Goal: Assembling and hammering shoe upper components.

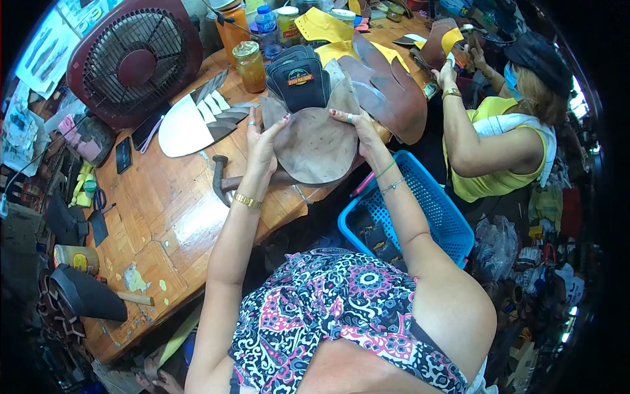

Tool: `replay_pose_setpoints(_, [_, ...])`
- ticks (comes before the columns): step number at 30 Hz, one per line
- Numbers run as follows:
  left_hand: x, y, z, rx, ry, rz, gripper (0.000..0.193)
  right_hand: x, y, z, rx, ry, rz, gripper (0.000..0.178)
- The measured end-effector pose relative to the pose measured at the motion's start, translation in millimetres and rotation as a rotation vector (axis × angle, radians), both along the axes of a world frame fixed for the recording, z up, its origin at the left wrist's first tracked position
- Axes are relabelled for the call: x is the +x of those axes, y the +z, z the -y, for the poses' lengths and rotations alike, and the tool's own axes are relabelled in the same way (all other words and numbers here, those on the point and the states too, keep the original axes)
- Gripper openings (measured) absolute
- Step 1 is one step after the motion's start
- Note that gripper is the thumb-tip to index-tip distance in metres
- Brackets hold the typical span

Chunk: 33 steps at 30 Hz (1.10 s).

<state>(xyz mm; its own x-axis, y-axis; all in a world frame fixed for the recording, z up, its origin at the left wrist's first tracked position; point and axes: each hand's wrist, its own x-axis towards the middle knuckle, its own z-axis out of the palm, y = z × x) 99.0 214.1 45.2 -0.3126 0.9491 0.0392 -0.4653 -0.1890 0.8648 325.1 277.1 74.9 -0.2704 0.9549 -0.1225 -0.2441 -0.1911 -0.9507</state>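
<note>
Wooden table [154, 203] filling much of a cluttered workshop, a person's left hand [262, 141] and right hand [362, 129] are gripping opposite sides of a brown shoe upper [315, 148], thumbs pressing its face, at the table's near edge, a hammer [221, 180] lying beside the left wrist.

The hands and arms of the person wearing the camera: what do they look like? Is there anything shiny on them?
Yes! Both arms are bare, with no sleeves in sight. The left hand has a ring, with a wide gold-coloured band at its wrist. The right hand has a ring too, plus a thin green band and a silvery bracelet. The thumbnails look dark red.
</note>
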Motion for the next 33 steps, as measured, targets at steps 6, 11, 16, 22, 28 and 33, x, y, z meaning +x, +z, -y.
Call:
replay_pose_setpoints(6, [2.4, 4.4, 9.6, -0.013, -0.011, 0.108, 0.098, 0.4, 5.3, 1.7, 0.045, 0.006, -0.011, 0.076])
replay_pose_setpoints(11, [2.1, 9.6, 14.2, -0.018, -0.022, 0.213, 0.098, -3.4, 17.0, -0.1, 0.157, -0.007, -0.036, 0.072])
replay_pose_setpoints(16, [7.1, 31.6, 16.2, 0.056, -0.037, 0.243, 0.087, 0.7, 46.4, 11.6, 0.281, -0.006, -0.129, 0.061])
replay_pose_setpoints(22, [9.8, 30.2, 20.7, -0.111, -0.443, 0.355, 0.063, 20.0, 69.2, 61.5, 0.467, -0.104, -0.118, 0.064])
replay_pose_setpoints(28, [32.0, 5.4, 10.8, 0.119, -0.545, 0.491, 0.062, 50.9, 61.6, 97.7, 0.544, -0.107, 0.009, 0.058])
replay_pose_setpoints(33, [48.5, -3.0, 9.2, 0.193, -0.451, 0.519, 0.049, 63.0, 52.3, 123.7, 0.479, -0.134, 0.24, 0.076])
